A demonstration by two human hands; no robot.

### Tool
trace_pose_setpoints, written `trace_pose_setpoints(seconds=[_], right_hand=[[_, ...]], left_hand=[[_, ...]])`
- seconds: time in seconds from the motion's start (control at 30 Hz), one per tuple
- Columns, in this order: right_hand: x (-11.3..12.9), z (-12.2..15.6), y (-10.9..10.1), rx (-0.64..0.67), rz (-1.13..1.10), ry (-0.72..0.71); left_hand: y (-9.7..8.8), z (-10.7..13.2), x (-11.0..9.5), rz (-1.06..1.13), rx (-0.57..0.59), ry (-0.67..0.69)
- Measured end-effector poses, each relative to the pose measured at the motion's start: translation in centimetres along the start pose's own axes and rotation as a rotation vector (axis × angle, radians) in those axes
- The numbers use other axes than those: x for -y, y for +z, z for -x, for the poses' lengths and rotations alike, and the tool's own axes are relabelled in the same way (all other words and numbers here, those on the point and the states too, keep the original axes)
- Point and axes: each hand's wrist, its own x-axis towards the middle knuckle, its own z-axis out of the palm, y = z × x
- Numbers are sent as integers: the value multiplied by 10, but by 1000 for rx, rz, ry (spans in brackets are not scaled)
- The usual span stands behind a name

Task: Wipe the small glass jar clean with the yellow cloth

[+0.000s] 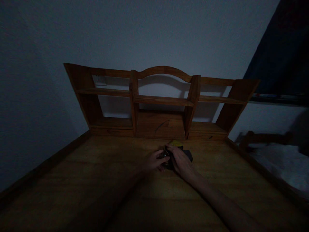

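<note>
The left hand (156, 161) and right hand (180, 160) mostly hide a dim, dark object (188, 155); whether they clasp it, I cannot tell. Tabletop (101, 170) stretches either side of them, shelf unit (164, 101) beyond.

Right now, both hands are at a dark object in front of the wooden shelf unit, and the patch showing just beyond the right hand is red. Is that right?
Not quite: the patch just beyond the right hand is yellow, not red, as the head view shows. The left hand and right hand are indeed at a dark object in front of the wooden shelf unit.
</note>
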Motion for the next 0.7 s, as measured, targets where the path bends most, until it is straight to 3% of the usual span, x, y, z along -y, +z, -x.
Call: trace_pose_setpoints(seconds=[0.2,0.5,0.7], right_hand=[[-2,0,-2,79,-107,7],[-12,10,-3,14,160,173],[-9,7,-6,33,67,14]], left_hand=[[2,3,-6,-20,-3,-10],[4,3,-11,-41,-33,-33],[2,7,-9,-45,-6,10]])
